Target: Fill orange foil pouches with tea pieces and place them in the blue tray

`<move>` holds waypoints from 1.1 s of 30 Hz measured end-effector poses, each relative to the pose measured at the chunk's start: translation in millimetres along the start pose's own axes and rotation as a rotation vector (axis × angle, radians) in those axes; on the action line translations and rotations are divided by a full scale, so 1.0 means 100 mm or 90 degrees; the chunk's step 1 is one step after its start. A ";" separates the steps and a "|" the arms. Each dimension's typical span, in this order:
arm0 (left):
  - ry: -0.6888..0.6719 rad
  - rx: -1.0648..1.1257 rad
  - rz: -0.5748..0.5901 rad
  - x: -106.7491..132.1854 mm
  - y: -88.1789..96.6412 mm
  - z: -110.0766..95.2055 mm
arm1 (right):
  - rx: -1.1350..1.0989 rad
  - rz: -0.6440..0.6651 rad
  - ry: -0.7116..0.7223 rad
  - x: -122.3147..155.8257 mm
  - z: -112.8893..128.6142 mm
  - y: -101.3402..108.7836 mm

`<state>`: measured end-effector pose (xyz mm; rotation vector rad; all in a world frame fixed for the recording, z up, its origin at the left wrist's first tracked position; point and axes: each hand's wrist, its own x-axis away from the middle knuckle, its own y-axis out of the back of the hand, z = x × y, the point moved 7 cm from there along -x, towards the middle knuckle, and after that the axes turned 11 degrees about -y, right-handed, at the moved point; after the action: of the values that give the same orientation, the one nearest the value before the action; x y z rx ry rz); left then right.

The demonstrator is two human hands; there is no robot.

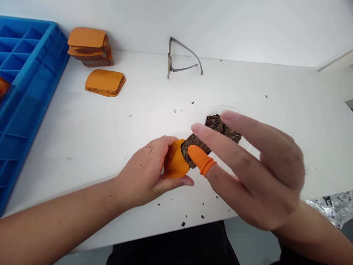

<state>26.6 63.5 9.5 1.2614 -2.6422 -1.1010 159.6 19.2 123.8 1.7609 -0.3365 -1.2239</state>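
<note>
My left hand (149, 165) is wrapped round an orange paper pouch (176, 163), its mouth held open toward the right. A dark brown flat piece of pressed leaves (189, 151), looking like pressed tea, has its end at the pouch mouth. On my right hand (259, 173), the index finger wears an orange finger cot (200, 158) and rests on that piece; the thumb is hidden and two other fingers stretch out above. Behind those fingers, a clear round plastic dish (217, 108) holds more dark brown pieces (213, 119), partly covered by the hand.
Orange pouches stand in a tall stack (88, 38) and a lower stack (104, 81) at the back left. A blue divided crate (41, 62) fills the left edge. Folded glasses (170, 59) lie near the wall. Dark crumbs (183, 223) dot the white table; crinkled foil (331, 206) lies at right.
</note>
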 end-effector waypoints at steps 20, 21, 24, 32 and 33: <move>0.072 -0.011 -0.009 -0.04 0.06 -0.06 | 0.007 -0.086 0.096 0.24 0.08 -0.14; 0.076 0.009 -0.015 -0.04 0.07 -0.05 | 0.000 -0.092 0.104 0.24 0.08 -0.13; 0.092 0.065 -0.020 -0.02 0.05 -0.02 | -0.025 -0.089 0.123 0.23 0.09 -0.14; 0.106 0.084 -0.045 -0.01 0.03 0.00 | -0.032 -0.088 0.111 0.21 0.07 -0.13; 0.107 0.080 -0.047 -0.01 0.03 0.00 | -0.030 -0.092 0.110 0.21 0.07 -0.13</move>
<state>25.7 65.6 11.8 1.4152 -2.5938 -0.8061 160.4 8.3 100.7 1.8603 -0.0796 -1.1595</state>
